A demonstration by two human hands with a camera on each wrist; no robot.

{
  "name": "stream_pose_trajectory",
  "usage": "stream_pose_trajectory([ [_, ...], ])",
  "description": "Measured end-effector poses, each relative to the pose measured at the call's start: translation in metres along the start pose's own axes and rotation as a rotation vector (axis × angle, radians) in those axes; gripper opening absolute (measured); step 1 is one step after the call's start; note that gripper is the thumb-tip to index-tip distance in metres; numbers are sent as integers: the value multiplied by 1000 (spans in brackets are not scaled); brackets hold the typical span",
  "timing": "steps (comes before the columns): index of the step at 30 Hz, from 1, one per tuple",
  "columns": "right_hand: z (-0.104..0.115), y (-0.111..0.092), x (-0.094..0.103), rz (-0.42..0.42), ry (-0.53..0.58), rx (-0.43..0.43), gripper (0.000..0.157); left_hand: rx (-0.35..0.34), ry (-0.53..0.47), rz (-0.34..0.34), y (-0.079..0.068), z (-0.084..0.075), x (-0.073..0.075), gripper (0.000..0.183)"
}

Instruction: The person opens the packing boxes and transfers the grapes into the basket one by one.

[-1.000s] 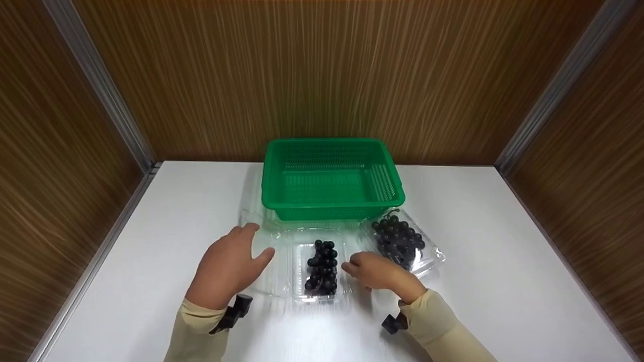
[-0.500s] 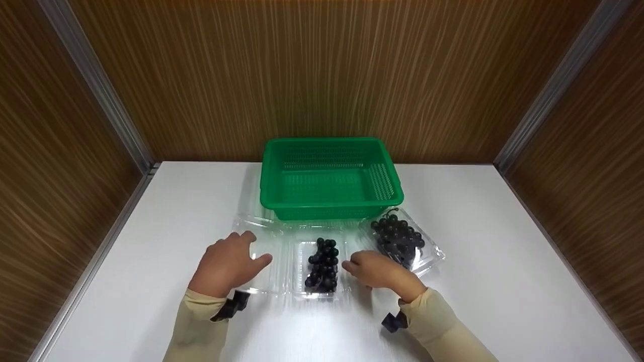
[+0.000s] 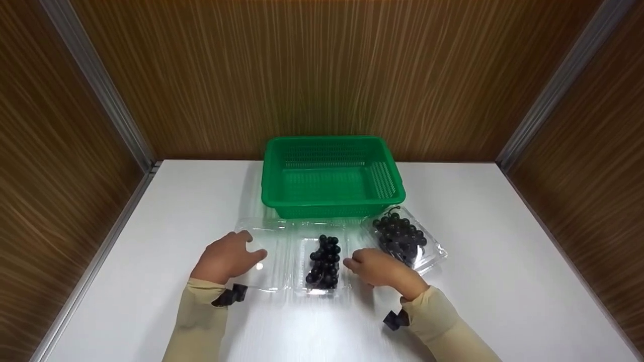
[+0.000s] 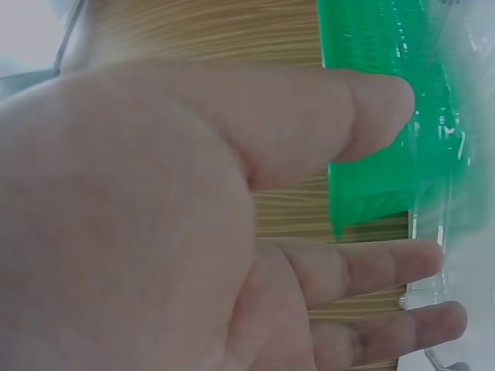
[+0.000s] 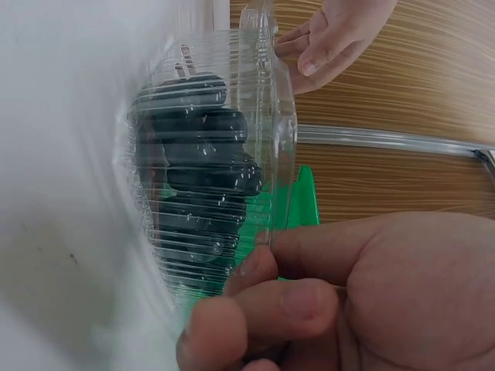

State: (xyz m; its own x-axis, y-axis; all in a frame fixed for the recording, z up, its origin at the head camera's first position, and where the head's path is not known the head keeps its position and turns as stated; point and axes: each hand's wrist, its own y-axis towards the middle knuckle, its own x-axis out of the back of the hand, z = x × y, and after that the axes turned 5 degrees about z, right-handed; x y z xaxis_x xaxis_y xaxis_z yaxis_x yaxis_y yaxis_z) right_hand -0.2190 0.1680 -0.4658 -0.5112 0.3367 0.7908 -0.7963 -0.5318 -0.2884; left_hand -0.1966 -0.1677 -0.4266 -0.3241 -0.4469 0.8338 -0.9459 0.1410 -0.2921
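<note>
In the head view, a clear plastic clamshell box (image 3: 304, 261) lies opened out, with a bunch of dark grapes (image 3: 327, 264) in its right half. Its lid (image 3: 275, 254) is spread flat to the left. My left hand (image 3: 225, 259) is over the lid's outer edge, thumb and fingers apart. The left wrist view shows the fingers (image 4: 375, 267) extended, tips at the clear plastic. My right hand (image 3: 380, 270) is at the box's right side; thumb and forefinger pinch its rim (image 5: 282, 147) in the right wrist view, and the other fingers curl.
A green plastic basket (image 3: 332, 204) stands behind the box, near the wood-grain back wall (image 3: 327, 70). To the right, a second clear clamshell box (image 3: 433, 255) with dark grapes (image 3: 400, 235) lies at an angle, close to the basket's front corner and my right hand.
The lid has come down flat on the left, and my left hand has drawn slightly left and lower with it. The right hand has stayed at the box's right rim.
</note>
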Motion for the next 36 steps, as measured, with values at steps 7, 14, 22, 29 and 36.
stream_pose_trajectory([
  [7, -1, 1, -2, -70, -32, 23, 44, 1, 7, 17, 9, 2, -5, 64],
  [14, -3, 1, -3, -66, -31, -7, 46, -32, -5, 77, 11, 0, -13, 66],
  [22, -2, 3, -4, -70, -40, -5, 42, -66, 34, 150, 21, 2, -26, 64],
  [29, 1, 4, -7, -72, -29, -1, 40, -83, 53, 102, 21, 3, -27, 61],
  [36, 0, 8, -10, -140, -7, -54, 43, -130, 23, 43, 12, -5, -23, 59],
])
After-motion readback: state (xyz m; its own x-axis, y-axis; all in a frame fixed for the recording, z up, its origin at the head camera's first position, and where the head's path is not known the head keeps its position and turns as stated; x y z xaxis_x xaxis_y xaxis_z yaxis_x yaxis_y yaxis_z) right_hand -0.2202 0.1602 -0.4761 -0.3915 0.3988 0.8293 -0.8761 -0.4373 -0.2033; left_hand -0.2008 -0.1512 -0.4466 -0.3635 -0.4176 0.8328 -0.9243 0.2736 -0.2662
